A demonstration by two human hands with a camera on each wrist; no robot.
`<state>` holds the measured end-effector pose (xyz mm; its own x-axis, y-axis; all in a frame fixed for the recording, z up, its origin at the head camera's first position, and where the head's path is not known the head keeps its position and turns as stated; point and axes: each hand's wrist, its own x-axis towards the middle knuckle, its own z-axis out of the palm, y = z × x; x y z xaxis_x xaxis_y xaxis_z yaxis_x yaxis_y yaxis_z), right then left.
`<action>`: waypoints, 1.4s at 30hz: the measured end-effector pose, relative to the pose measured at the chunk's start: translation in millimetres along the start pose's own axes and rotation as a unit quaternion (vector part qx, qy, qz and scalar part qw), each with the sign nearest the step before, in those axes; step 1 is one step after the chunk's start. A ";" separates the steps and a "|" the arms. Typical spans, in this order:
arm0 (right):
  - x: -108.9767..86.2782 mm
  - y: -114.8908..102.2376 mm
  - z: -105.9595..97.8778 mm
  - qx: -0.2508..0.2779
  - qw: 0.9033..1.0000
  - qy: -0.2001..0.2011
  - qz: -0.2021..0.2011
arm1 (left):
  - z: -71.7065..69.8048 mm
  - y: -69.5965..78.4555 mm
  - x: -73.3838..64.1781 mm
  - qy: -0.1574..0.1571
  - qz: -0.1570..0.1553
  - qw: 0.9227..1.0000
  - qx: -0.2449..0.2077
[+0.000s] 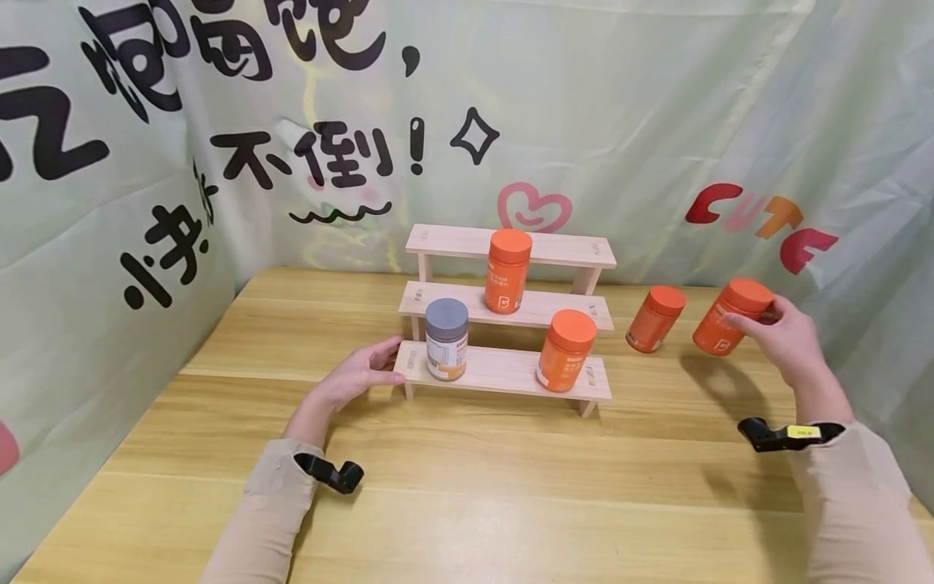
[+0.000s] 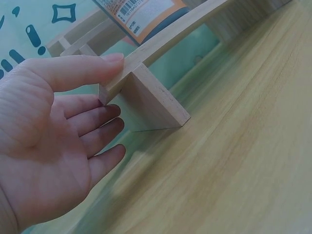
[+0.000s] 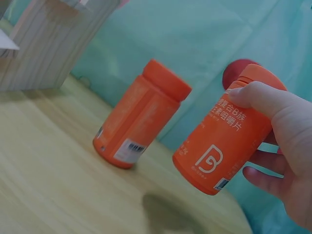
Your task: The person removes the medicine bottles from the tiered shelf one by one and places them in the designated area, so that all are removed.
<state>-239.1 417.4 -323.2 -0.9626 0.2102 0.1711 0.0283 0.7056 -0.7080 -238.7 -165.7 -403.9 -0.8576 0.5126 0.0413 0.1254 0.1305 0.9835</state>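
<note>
My right hand (image 1: 794,339) grips an orange supplement bottle (image 1: 722,324) near its lid, thumb on the label side. That bottle is tilted and held above the table, its shadow apart below it. Just left of it, another orange bottle (image 3: 139,117) stands on the table. At the lowest tier's left end, my left hand (image 1: 361,375) pinches the wooden shelf (image 2: 127,73) between thumb and index finger, the other fingers loosely curled beside it. On that tier stand a grey-lidded bottle (image 1: 447,345) and an orange bottle (image 1: 565,353). The middle tier carries one more orange bottle (image 1: 507,272).
The three-tier shelf's top board (image 1: 445,241) holds nothing. A pale printed cloth (image 1: 620,105) hangs behind and along both sides of the wooden table (image 1: 511,503). Black wrist cameras (image 1: 791,435) sit on both sleeves.
</note>
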 end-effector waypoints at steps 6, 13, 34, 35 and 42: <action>2.4 11.4 15.8 0.028 1.000 0.011 0.005 | -0.3 0.5 0.2 0.003 -0.004 1.000 0.000; 0.9 17.4 27.5 0.011 1.000 0.015 0.015 | 0.9 1.2 0.2 0.001 -0.004 1.000 -0.002; 9.7 24.3 41.6 0.036 0.999 0.009 0.015 | 2.0 -0.7 -0.8 0.006 -0.005 1.000 -0.007; 9.5 24.1 41.6 0.036 0.999 0.007 0.015 | 1.9 -0.5 -0.9 0.006 -0.004 1.000 -0.008; 4.4 27.2 41.8 0.042 0.999 0.004 -0.009 | 1.2 0.2 -1.3 0.005 -0.007 1.000 -0.004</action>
<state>-253.8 409.2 -370.4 -0.9606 0.2038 0.1888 -0.0114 0.6502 -0.7597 -237.0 -165.3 -403.9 -0.8644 0.5019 0.0295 0.1096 0.1308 0.9853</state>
